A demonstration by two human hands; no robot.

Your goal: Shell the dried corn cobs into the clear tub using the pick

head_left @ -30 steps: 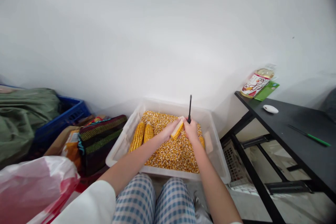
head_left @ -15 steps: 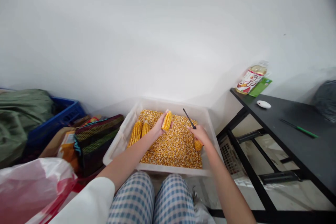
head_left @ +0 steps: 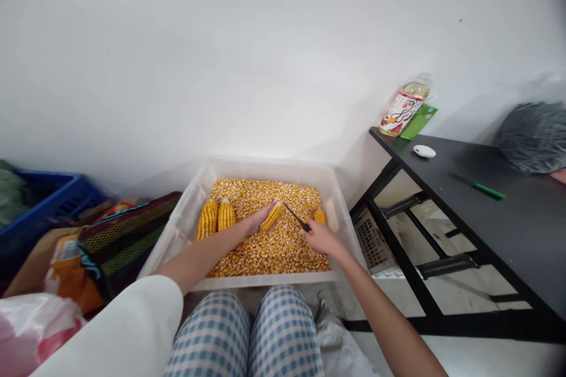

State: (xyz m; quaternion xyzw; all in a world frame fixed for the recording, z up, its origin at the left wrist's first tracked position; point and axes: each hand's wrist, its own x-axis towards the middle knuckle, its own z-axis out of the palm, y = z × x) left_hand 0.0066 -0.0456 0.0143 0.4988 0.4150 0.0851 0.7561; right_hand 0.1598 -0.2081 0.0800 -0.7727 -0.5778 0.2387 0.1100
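Note:
My left hand (head_left: pixel 260 216) is closed around an ear of corn (head_left: pixel 271 217), held tilted over the loose kernels (head_left: pixel 278 253). In my right hand (head_left: pixel 322 237) is a dark screwdriver (head_left: pixel 297 217), its thin shaft pointing up and left. The tip reaches the upper end of the held ear; whether it touches cannot be made out. A white plastic bin (head_left: pixel 283 280) holds the kernels. Two more ears, one at the far left (head_left: pixel 207 219) and one beside it (head_left: pixel 226 214), lie in the bin. Another ear (head_left: pixel 320 216) sits just beyond my right hand, partly hidden.
To the right stands a black table (head_left: pixel 469 212) with a bottle (head_left: pixel 404 107), a green packet (head_left: pixel 418 122), a white mouse-shaped object (head_left: pixel 424 151) and a green-handled tool (head_left: pixel 489 190). A blue crate (head_left: pixel 57 203) and a mesh bag (head_left: pixel 128 238) are at left. Behind the bin rises a white wall (head_left: pixel 247 70).
My left hand has lowered and tilted the ear of corn. My right hand has brought the screwdriver left to the ear's upper end. The camera view has turned slightly to the right.

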